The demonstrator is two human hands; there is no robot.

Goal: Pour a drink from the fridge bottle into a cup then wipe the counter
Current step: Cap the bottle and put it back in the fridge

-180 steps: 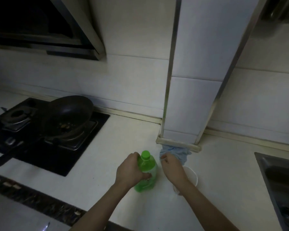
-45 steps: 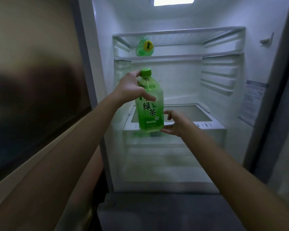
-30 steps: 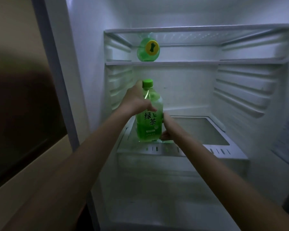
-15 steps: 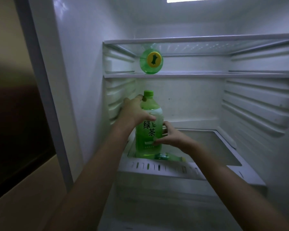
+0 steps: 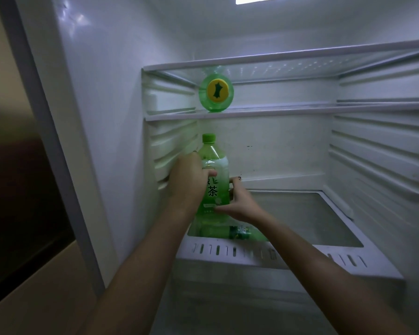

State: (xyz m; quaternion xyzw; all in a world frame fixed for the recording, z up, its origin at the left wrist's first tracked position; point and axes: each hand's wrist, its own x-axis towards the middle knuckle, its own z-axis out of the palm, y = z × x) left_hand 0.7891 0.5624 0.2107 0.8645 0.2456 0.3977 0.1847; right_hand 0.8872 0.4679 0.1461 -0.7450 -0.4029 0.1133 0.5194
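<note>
Between my two hands, inside the open fridge (image 5: 107, 93), I see the green tea bottle (image 5: 214, 163) upright, its base down at the glass shelf (image 5: 312, 213). My left hand (image 5: 188, 182) wraps round its upper body, and my right hand (image 5: 240, 204) grips it lower down from the other side. Above both hands a second green bottle (image 5: 216, 93) lies on a higher shelf (image 5: 300, 110), cap toward me.

- Upper glass shelf (image 5: 300, 110): one green bottle (image 5: 216, 93) lies on its side at the left, yellow-disc end facing near.
- Lower glass shelf (image 5: 312, 213): green tea bottle (image 5: 213, 155) upright at its near-left.
- Under that glass: small bottle (image 5: 242, 232) lying flat.
</note>
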